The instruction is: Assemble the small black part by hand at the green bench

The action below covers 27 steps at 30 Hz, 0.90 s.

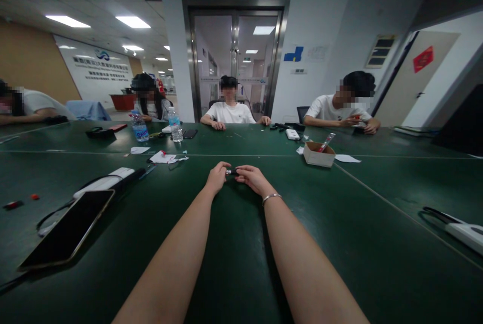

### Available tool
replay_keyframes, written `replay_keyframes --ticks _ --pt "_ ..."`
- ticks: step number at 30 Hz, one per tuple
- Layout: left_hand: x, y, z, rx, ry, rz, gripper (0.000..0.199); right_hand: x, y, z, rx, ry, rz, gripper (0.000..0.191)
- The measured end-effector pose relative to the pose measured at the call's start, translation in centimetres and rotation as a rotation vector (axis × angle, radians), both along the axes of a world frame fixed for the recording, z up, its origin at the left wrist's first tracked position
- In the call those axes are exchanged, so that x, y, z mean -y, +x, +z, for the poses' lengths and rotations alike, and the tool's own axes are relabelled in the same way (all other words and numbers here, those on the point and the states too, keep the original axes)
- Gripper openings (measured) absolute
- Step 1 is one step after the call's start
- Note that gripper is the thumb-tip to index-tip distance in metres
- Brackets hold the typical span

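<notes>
A small black-and-silver object [231,172] is grasped between the fingertips of the left hand [218,177] and right hand [253,178] above the green table [234,273].

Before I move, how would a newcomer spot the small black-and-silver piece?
Over the green table, find the camera wearer's left hand and right hand. Between their fingers is the small piece, silver at left and black at right, the only item these hands hold.

Chinese lettering [100,67] (blurry) on wall sign [94,84]
</notes>
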<state>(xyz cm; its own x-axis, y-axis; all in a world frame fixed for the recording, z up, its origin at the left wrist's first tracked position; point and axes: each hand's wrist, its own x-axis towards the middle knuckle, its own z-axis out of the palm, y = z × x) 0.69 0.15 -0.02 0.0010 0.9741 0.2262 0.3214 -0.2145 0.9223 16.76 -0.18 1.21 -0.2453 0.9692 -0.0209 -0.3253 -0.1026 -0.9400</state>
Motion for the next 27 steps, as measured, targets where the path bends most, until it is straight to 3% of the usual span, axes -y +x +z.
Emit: replay_keyframes --ticks 27 --pt "0.12 0.00 0.09 0.000 0.011 -0.068 0.027 -0.37 0.05 -0.59 -0.022 0.018 -0.009 0.012"
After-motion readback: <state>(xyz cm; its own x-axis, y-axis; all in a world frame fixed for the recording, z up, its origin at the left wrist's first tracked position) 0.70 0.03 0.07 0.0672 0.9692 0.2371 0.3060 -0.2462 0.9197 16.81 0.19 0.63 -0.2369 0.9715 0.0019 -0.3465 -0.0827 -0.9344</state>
